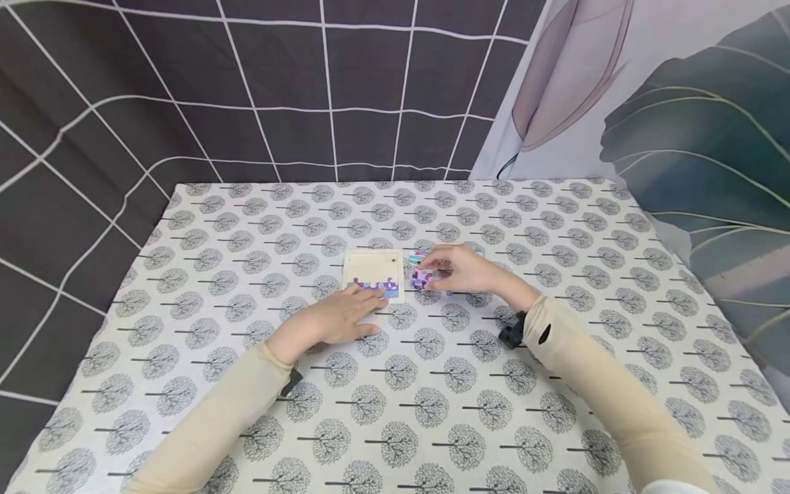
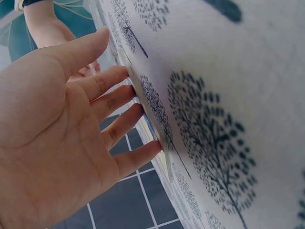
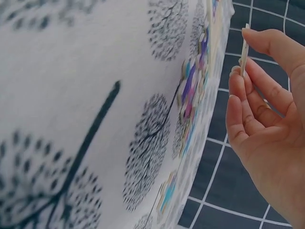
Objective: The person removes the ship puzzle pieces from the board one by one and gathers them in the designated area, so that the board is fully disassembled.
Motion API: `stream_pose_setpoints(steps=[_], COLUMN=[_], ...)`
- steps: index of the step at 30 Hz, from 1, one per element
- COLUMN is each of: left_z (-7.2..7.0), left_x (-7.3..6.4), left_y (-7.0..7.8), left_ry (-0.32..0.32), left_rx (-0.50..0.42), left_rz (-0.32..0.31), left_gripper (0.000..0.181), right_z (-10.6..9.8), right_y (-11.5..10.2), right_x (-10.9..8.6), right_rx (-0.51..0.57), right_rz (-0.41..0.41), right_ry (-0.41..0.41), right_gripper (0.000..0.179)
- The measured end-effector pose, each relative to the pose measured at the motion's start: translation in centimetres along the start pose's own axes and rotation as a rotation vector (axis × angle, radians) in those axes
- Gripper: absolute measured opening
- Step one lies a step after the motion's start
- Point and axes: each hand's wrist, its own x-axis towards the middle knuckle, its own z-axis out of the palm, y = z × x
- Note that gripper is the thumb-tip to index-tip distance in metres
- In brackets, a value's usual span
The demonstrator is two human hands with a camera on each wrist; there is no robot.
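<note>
A small jigsaw board (image 1: 373, 265) with a cream tray lies on the table, a row of purple and blue pieces (image 1: 392, 289) fitted along its near side. My left hand (image 1: 344, 317) reaches to that near side, its extended fingertips resting on the board's edge in the left wrist view. Between thumb and fingers, my right hand (image 1: 461, 269) pinches a thin puzzle piece (image 3: 244, 53), seen edge-on in the right wrist view and raised off the table. Below that hand lies a group of loose colourful puzzle pieces (image 3: 190, 90), right beside the board.
A white tablecloth (image 1: 395, 412) printed with grey trees covers the table. One more loose piece (image 3: 167, 193) lies apart from the group. Behind the table hangs a dark curtain (image 1: 278, 75) with white grid lines, and a leaf-patterned curtain (image 1: 697, 137) hangs at the right.
</note>
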Motion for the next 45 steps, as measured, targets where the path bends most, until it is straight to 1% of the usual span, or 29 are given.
stream_pose_setpoints(steps=[4,9,16,20,25,29,36,41,45], left_z=[0.1,0.2,0.3,0.4,0.4,0.3,0.4,0.3,0.2], left_x=[0.2,0.2,-0.2,-0.3,-0.3,-0.2,-0.2,-0.3,-0.2], left_y=[0.0,-0.1,-0.2,-0.3,-0.2,-0.1,-0.1,0.0,0.1], left_ry=[0.011,0.014,0.037,0.043,0.049,0.052,0.053,0.050,0.045], left_rx=[0.012,0.002,-0.018,-0.025,-0.038,-0.035,-0.028,-0.034,-0.019], left_rz=[0.013,0.007,0.013,0.011,0.017,0.022,0.020,0.018,0.019], left_gripper=[0.059,0.059,0.058,0.057,0.057,0.058,0.058,0.058,0.057], right_z=[-0.3,-0.7,-1.3,-1.6,-2.3,-2.8,-2.9,-2.9,-2.8], right_y=[0.6,1.1,1.5,2.2,2.9,3.6,4.1,4.4,4.8], right_x=[-0.8,-1.9,-3.2,-3.7,-4.6,-5.3,-6.3,-6.6,-6.8], right_rx=[-0.019,-0.027,-0.006,-0.012,-0.008,-0.021,-0.027,-0.018,-0.040], right_rz=[-0.007,-0.023,0.013,0.028,0.066,0.089,0.086,0.131,0.138], right_ry=[0.010,0.036,0.031,0.017,0.004,0.011,0.034,0.036,0.031], right_gripper=[0.037,0.036,0.034,0.033,0.037,0.037,0.036,0.037,0.036])
